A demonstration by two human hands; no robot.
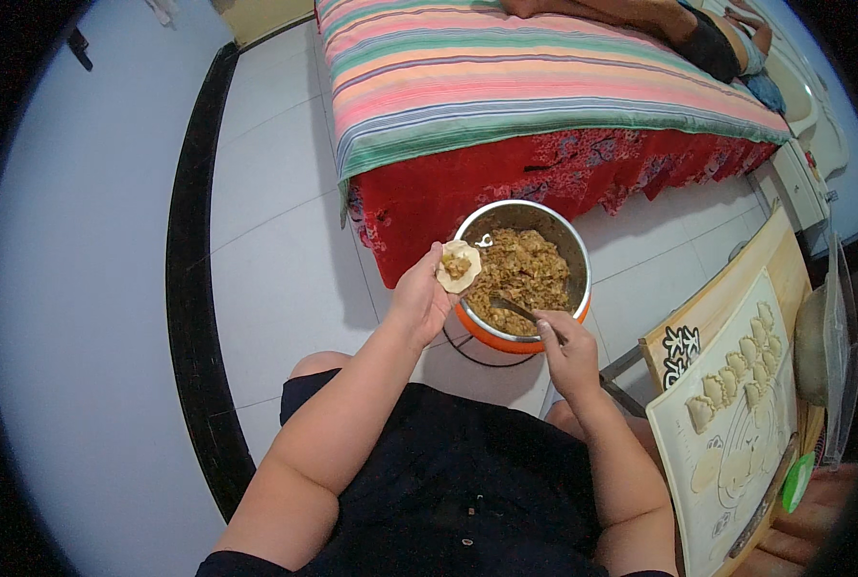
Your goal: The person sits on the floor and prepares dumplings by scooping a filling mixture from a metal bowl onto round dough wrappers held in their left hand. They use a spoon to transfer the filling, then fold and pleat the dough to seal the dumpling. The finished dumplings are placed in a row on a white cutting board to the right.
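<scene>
Left hand point(421, 300) cups a round, pale dough wrapper point(458, 266) bearing filling. Right hand point(566, 348), closed on a metal spoon point(516, 310), dips into the steel bowl of minced filling point(523, 273), just right of the wrapper.

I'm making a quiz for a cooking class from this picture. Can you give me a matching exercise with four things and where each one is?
Things:
1. dumpling wrapper
2. spoon
3. folded dumplings
4. bowl of filling

Places:
A. in rows on the pale board at the person's right
B. on the fingers of the left hand, with a bit of filling on it
C. on a stand on the floor, in front of the bed
D. in the right hand, tip in the filling

Pairs: 1-B, 2-D, 3-A, 4-C
</scene>
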